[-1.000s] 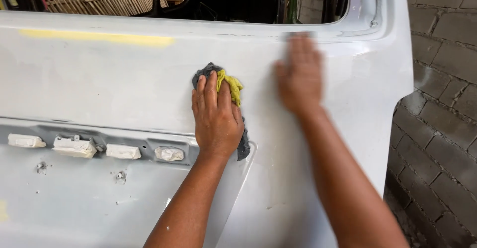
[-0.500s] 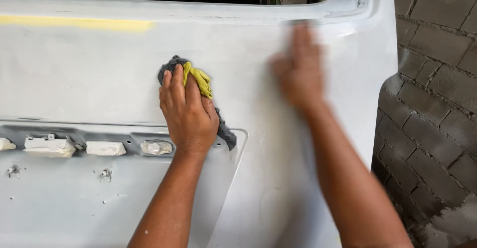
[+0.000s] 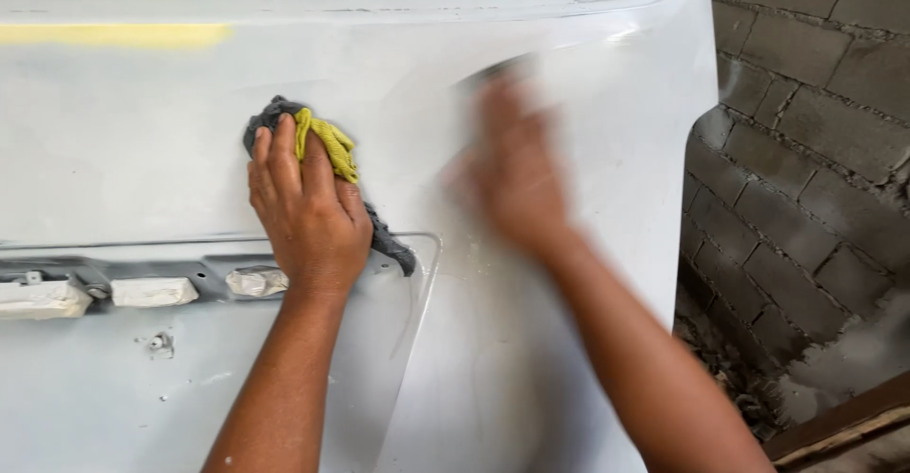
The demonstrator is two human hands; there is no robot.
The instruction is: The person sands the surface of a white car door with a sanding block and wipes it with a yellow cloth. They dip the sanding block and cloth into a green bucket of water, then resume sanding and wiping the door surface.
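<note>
A white car body panel fills most of the view. My left hand presses a crumpled grey and yellow cloth flat against it, just above a recessed strip. My right hand lies flat on the panel to the right of the cloth and is blurred by motion. A thin dark edge shows at its fingertips; whether it holds a sheet under the palm is unclear.
A yellow tape strip runs along the panel's upper left. White lumps sit in the recessed strip at the lower left. A grey brick wall stands close on the right, with a wooden board at its foot.
My right hand has slid down and sideways over the panel and is now more blurred. The left hand stays pressed on the cloth. The view has shifted right.
</note>
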